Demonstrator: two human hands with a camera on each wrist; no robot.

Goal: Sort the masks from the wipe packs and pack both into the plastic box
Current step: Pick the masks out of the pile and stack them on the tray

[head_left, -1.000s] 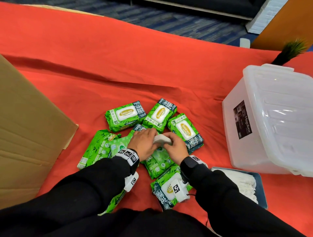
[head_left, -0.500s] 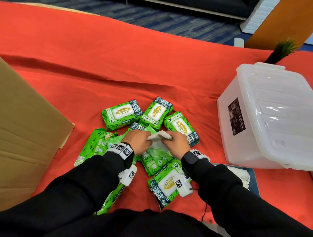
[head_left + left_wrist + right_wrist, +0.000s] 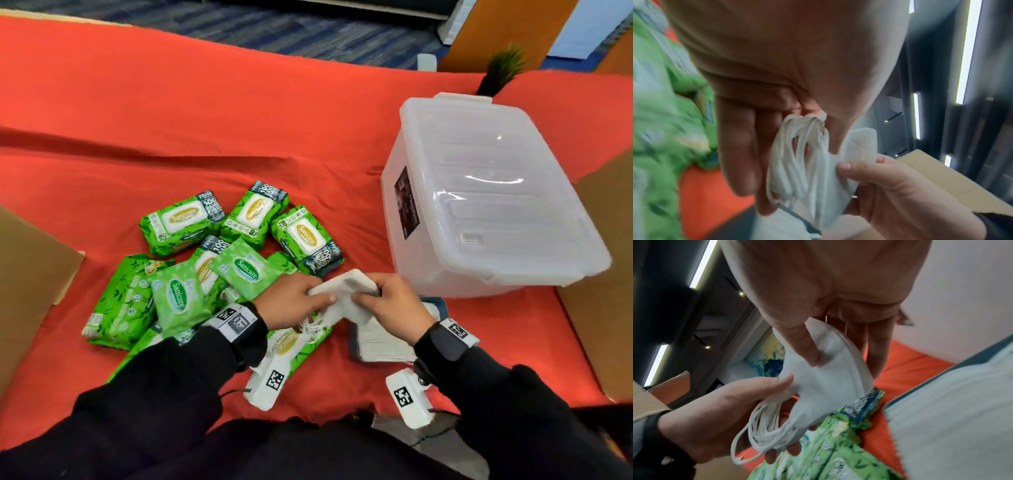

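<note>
Sorting is the step we judge ourselves in: our left hand (image 3: 291, 301) and right hand (image 3: 394, 305) together lift a small stack of folded white fabric masks (image 3: 346, 291) at centre frame, above the green plastic wipe packs (image 3: 181, 222). Left fingers (image 3: 777, 452) curl under the dangling ear loops, thumb on top. The right thumb and fingers pinch the stack's other end, so next it must go onto the white mask pile (image 3: 380, 339) at lower right, beside the lidded translucent plastic box (image 3: 479, 192).

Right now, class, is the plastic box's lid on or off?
On. The translucent lid covers the whole top of the plastic box, its rim overhanging the walls, with the box tilted on the red cloth.
</note>
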